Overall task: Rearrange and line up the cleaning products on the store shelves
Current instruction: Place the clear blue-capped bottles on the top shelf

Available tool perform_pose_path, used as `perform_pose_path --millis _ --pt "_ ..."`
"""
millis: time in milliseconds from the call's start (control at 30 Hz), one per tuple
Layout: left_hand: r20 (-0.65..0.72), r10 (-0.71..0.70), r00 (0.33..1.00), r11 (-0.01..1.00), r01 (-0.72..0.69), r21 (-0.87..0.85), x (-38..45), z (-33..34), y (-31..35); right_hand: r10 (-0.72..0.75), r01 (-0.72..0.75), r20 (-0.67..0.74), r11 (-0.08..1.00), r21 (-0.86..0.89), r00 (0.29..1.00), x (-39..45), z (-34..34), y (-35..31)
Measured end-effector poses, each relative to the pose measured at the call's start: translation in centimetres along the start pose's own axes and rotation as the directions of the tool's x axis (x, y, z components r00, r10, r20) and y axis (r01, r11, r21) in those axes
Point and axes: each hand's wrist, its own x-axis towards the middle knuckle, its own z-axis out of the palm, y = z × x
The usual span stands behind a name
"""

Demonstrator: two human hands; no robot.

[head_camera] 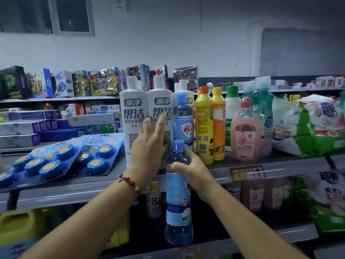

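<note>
Shelf-front: right hand (pixel 188 168) grips blue bottle (pixel 178 202), left hand (pixel 149 144) splayed.

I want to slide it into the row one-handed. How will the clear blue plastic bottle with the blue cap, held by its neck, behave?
The clear blue plastic bottle looks full, so probably heavy for its size. The right hand grips only near its shoulder, so it may swing. Tall and narrow, it could tip if pushed high, much like the white bottles the left hand steadies.

Left hand (pixel 149 144) covers the lower labels of two white bottles (pixel 133 116). Behind the held blue bottle (pixel 178 199), the shelf edge (pixel 214 171) and its price tag are hidden. Right of that bottle, lower-shelf goods (pixel 265 193) are blurred; the detergent bag (pixel 326 120) is cut off.
</note>
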Motion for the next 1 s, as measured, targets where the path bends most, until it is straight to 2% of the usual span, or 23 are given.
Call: perform_pose_path --millis 100,200,300,333,367,433,467,500,567,633,700,800,867,933,1000 --pt "-0.007 -0.005 1.000 0.999 0.005 0.047 -0.3 0.2 -0.2 -0.006 0.006 0.027 1.000 0.007 1.000 -0.1 -0.3 0.0" --pt "0.025 0.016 1.000 1.000 -0.016 -0.023 -1.5 -0.5 -0.3 -0.020 0.019 0.006 1.000 0.021 1.000 -0.3 -0.5 0.0" --pt "0.006 -0.016 1.000 0.965 0.017 -0.260 -4.6 -1.7 0.2 -0.025 0.026 -0.014 0.999 0.028 1.000 -1.0 -0.6 0.0" --pt "0.052 -0.062 0.997 0.912 0.078 -0.403 -6.1 -2.2 0.5 -0.028 0.028 -0.016 0.999 0.027 0.999 -1.3 -0.7 0.0" --pt "0.155 -0.107 0.982 0.813 0.176 -0.555 -7.8 -2.5 0.9 -0.028 0.029 -0.016 0.999 0.034 0.999 -1.7 -0.7 0.0" --pt "0.435 -0.094 0.895 0.506 0.419 -0.754 -11.6 -3.2 2.1 -0.005 0.006 -0.030 0.999 0.049 1.000 -2.6 -0.4 0.0" --pt "0.545 -0.052 0.837 0.370 0.523 -0.768 -13.3 -3.4 2.8 0.015 -0.014 -0.042 0.999 0.040 0.999 -3.1 0.0 0.0" --pt "0.609 -0.012 0.793 0.279 0.588 -0.760 -15.0 -3.4 3.5 0.047 -0.046 -0.055 0.999 0.019 0.997 -3.6 0.6 0.1" --pt "0.652 -0.004 0.758 0.186 0.642 -0.744 -17.7 -3.0 4.7 0.128 -0.132 -0.067 0.989 -0.063 0.990 -4.6 2.3 0.8" --pt "0.684 -0.095 0.723 0.093 0.691 -0.717 -19.5 -2.7 5.5 0.199 -0.205 -0.050 0.959 -0.194 0.979 -5.7 4.1 1.9" --pt "0.756 -0.182 0.629 -0.065 0.759 -0.648 -21.2 -2.9 5.7 0.255 -0.248 0.002 0.944 -0.216 0.967 -7.7 5.2 3.3" --pt "0.875 -0.180 0.449 -0.433 0.763 -0.480 -24.3 -3.8 5.6 0.415 -0.398 0.142 0.907 -0.137 0.899 -13.0 5.7 5.5" --pt "0.940 -0.180 0.291 -0.603 0.722 -0.339 -26.4 -4.4 5.3 0.501 -0.493 0.269 0.864 -0.103 0.822 -17.4 6.5 8.0" --pt "0.968 -0.201 0.148 -0.693 0.677 -0.248 -28.7 -4.1 4.7 0.588 -0.615 0.344 0.788 -0.040 0.732 -21.0 7.8 11.0" --pt "0.970 -0.238 0.054 -0.721 0.660 -0.214 -30.9 -3.7 4.2 0.651 -0.680 0.340 0.732 -0.042 0.679 -23.3 9.3 13.2"
